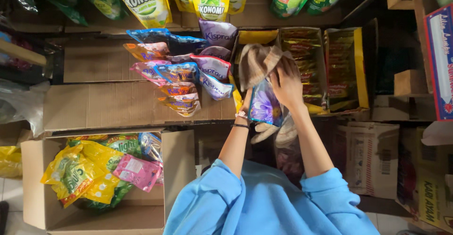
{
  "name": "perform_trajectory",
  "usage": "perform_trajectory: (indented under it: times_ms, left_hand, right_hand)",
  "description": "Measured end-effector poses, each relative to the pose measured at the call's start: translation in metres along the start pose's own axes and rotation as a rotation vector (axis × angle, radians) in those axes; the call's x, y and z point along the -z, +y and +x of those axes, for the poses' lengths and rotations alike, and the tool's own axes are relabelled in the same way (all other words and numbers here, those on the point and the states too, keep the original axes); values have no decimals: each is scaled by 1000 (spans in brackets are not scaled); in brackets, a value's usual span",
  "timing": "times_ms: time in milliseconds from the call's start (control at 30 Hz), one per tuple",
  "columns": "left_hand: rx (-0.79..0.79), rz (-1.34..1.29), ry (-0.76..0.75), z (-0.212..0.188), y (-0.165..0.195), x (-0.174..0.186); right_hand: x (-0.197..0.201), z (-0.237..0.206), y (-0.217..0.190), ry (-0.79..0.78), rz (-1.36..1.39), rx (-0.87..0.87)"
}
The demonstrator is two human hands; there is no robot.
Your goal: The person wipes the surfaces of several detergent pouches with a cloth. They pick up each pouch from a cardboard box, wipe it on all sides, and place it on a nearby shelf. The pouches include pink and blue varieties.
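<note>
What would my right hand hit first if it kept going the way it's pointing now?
Likely the brown cloth: the right hand already touches it, fingers pointing up the picture. Behind lies an open yellow carton; depth is unclear.

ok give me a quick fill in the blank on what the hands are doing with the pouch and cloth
1. The left hand holds a purple pouch printed with a ____.
2. The right hand presses a ____ cloth above the pouch.
3. The person's sleeves are light ____.
4. The open cardboard box at lower left holds mostly ____ pouches.

Missing words: flower; brown; blue; yellow
</note>
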State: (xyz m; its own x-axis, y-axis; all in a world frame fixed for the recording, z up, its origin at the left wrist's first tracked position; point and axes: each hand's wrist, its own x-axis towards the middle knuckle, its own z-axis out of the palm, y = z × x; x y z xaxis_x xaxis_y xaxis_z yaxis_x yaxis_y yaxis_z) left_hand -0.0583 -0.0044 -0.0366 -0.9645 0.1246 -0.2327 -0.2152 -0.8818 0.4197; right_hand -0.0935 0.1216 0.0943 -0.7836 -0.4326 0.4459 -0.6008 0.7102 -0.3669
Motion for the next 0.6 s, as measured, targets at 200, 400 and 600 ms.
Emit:
perform_trajectory:
  times_ms: [200, 400, 600]
  left_hand:
    - [-18, -63, -94, -7, -5, 6]
    - [-39, -32, -89, -17, -7, 11]
    - [-82, 240, -15, -6, -2, 2]
  right_hand:
    - [-1, -32, -36, -140, -95, 68]
    - [-4, -26, -44, -130, 10, 37]
    - [-7, 13, -33, -1, -114, -36]
